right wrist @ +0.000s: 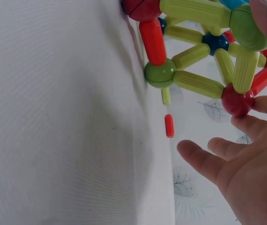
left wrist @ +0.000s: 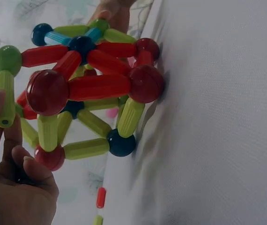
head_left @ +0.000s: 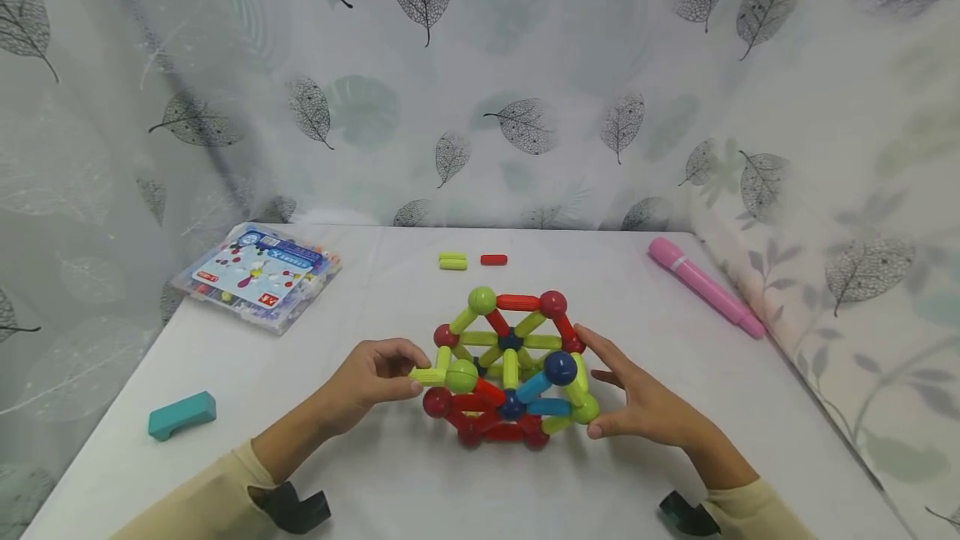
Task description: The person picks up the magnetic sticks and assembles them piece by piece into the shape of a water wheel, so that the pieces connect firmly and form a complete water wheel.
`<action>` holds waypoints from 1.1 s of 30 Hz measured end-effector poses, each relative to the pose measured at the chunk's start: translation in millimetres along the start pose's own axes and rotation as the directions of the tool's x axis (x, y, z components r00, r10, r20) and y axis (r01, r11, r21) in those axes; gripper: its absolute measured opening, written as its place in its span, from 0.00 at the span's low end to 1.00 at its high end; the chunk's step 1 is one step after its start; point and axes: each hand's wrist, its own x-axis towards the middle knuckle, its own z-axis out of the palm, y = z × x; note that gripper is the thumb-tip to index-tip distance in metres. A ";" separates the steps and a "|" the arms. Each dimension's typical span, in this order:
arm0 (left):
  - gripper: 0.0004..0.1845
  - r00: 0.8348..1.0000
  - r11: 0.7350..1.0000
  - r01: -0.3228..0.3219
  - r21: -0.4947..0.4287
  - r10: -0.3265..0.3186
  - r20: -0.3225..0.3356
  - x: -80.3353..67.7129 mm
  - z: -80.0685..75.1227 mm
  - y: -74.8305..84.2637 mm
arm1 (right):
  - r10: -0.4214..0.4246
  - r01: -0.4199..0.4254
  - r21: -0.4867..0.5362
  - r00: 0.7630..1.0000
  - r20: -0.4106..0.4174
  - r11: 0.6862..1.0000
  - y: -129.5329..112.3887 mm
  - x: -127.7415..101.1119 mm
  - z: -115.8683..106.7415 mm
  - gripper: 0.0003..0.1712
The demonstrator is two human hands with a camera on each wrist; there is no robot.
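A ball-and-stick magnetic model point(head_left: 510, 394) of red, green and dark blue balls joined by coloured rods stands on the table between the hands. My left hand point(head_left: 378, 382) pinches a yellow-green rod point(left wrist: 5, 98) between thumb and fingers. That rod's far end meets a green ball point(head_left: 461, 376) at the model's left. On the other side, my right hand point(head_left: 648, 407) holds the model's edge with spread fingers. Its fingertips touch a red ball point(right wrist: 237, 100), and its thumb lies against a green ball point(right wrist: 248, 27).
Loose yellow-green rods point(head_left: 452, 261) and a red rod point(head_left: 493, 260) lie behind the model. A clear plastic case point(head_left: 258, 273) sits at back left, a teal block point(head_left: 182, 415) at left, and a pink marker point(head_left: 705, 286) at right. Leaf-print cloth hangs behind the white table point(head_left: 480, 498).
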 end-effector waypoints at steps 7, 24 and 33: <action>0.11 0.999 0.998 -0.054 0.020 0.053 0.009 4.6 12.3 -2.6 | 0.007 -0.007 0.004 1.000 0.006 1.000 0.3 -0.1 2.1 0.66; 0.10 0.999 0.990 -0.052 0.128 0.053 -0.011 8.8 22.2 -8.5 | -0.004 0.004 -0.001 1.000 0.001 1.000 0.3 0.0 2.2 0.67; 0.09 0.994 0.969 -0.100 0.226 0.106 -0.014 4.7 25.0 -8.7 | -0.015 0.015 -0.003 1.000 0.004 1.000 -0.5 1.0 4.2 0.67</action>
